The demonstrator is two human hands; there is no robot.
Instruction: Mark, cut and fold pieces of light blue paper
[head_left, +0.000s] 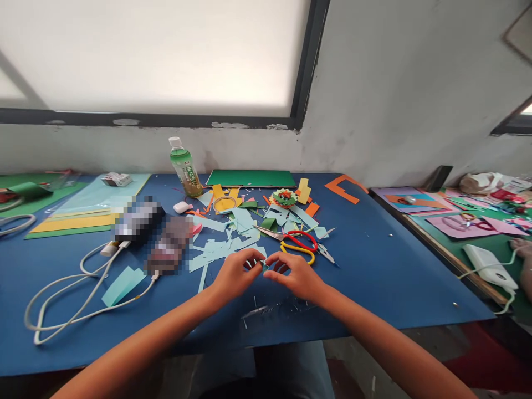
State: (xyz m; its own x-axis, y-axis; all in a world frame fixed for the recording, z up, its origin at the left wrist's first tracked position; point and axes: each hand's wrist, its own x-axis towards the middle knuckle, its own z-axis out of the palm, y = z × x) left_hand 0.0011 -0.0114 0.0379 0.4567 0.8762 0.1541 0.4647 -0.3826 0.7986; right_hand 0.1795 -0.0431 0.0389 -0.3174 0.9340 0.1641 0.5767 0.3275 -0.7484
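My left hand (235,274) and my right hand (297,274) meet over the blue table (374,266), fingertips pinched together on a small folded piece of light blue-green paper (263,265). Just beyond my right hand lie scissors with red and yellow handles (296,242). Light blue paper strips and scraps (220,246) are scattered in front of my left hand. A folded paper rosette in green and orange (284,197) sits farther back.
A green tea bottle (185,167) stands at the back beside a green sheet (251,178). Two blurred devices (153,233) with white cables (75,293) lie at the left. An orange cut-out (344,188) lies at the back right. A neighbouring table (469,221) at the right holds pink paper, and another person's hand (523,249) shows there.
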